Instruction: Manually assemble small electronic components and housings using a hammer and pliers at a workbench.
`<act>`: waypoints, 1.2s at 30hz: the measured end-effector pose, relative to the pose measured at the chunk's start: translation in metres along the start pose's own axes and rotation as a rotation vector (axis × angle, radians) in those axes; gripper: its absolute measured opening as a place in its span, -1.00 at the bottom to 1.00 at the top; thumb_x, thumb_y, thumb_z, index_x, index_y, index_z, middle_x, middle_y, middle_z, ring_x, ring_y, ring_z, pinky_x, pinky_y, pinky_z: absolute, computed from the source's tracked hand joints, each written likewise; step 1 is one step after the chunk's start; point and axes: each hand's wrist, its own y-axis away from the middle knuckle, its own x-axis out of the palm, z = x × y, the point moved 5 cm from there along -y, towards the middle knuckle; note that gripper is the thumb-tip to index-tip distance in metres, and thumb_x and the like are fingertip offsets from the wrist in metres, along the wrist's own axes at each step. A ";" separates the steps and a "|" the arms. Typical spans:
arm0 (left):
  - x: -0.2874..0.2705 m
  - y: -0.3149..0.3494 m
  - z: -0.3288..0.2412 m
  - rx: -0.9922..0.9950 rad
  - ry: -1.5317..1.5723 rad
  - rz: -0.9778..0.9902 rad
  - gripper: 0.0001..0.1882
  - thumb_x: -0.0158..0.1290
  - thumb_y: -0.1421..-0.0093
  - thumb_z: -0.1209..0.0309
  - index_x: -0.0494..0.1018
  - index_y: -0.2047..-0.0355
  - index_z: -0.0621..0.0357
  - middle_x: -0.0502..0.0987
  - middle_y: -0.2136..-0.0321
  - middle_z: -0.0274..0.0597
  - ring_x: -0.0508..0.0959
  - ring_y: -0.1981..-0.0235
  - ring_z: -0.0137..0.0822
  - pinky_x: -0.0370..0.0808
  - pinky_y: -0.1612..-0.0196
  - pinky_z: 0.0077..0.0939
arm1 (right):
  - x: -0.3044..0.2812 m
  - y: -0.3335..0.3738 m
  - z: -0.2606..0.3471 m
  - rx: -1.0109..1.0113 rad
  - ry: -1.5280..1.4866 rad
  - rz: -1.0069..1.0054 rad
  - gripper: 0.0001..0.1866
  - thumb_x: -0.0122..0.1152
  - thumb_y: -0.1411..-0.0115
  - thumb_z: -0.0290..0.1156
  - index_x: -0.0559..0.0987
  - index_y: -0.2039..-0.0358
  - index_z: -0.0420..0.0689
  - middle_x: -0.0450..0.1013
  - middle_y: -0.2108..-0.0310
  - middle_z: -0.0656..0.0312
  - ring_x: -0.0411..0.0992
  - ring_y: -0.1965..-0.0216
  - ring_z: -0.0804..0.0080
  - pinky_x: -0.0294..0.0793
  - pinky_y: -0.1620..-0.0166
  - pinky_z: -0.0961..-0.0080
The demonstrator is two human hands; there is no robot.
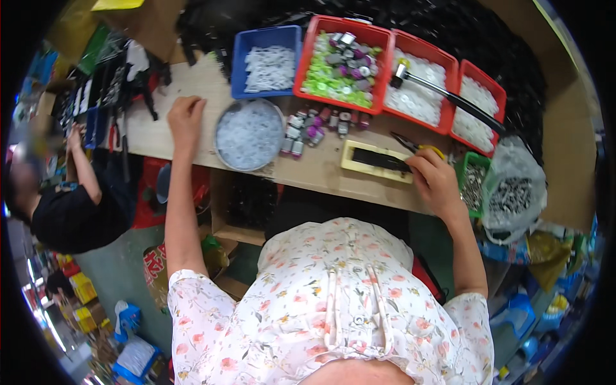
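My left hand (185, 122) is over the bench, left of a round metal tray (249, 135) of small translucent pieces. Its fingers are pressed together; whatever they hold, if anything, is too small to make out. At the bench's front edge, my right hand (436, 179) pinches the right end of a flat black piece (378, 158). That piece lies in a cream-coloured rectangular holder (351, 165). Just behind the holder are pliers (405, 142) with a yellow handle, close to my right fingers. Several small purple-and-silver parts (314, 131) lie loose between tray and holder.
Along the back stand a blue bin (235, 74) and red bins (310, 32) of small plastic parts. A hammer (443, 95) rests across two of them. Right: a green bin (473, 179) and a clear bag (513, 192) of metal parts. A co-worker (83, 205) works at left.
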 end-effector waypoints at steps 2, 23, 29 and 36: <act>-0.003 -0.003 -0.005 -0.046 0.018 -0.009 -0.86 0.23 -0.13 0.47 0.61 0.35 0.32 0.60 0.43 -0.05 0.57 0.44 -0.23 0.47 0.31 -0.45 | 0.004 -0.003 0.001 -0.012 -0.009 0.003 -0.75 0.21 -0.03 -0.71 0.55 0.24 -0.22 0.45 0.27 0.07 0.48 0.27 0.03 0.48 0.25 0.26; 0.058 -0.058 -0.217 0.358 0.415 0.111 -0.85 0.26 -0.11 0.55 0.63 0.28 0.27 0.62 0.34 -0.17 0.58 0.43 -0.44 0.51 0.37 -0.59 | 0.013 0.002 0.017 -0.113 0.172 0.053 -0.76 0.29 -0.08 -0.51 0.57 0.19 -0.13 0.44 0.30 0.21 0.46 0.30 0.28 0.33 0.25 0.36; 0.026 -0.079 -0.138 0.153 0.397 -0.105 -0.90 0.24 -0.09 0.51 0.63 0.37 0.28 0.64 0.39 -0.10 0.65 0.42 -0.25 0.52 0.36 -0.50 | 0.017 0.006 0.020 -0.168 0.298 0.033 -0.75 0.26 -0.04 -0.51 0.58 0.21 -0.17 0.42 0.36 0.22 0.45 0.33 0.32 0.31 0.26 0.38; 0.043 -0.086 0.017 -0.212 -0.011 -0.045 -0.76 0.25 -0.11 0.37 0.65 0.25 0.25 0.66 0.35 -0.03 0.66 0.37 -0.23 0.55 0.22 -0.42 | 0.020 0.002 0.034 -0.209 0.472 0.151 -0.70 0.21 0.02 -0.56 0.56 0.20 -0.24 0.41 0.35 0.19 0.45 0.29 0.31 0.35 0.21 0.36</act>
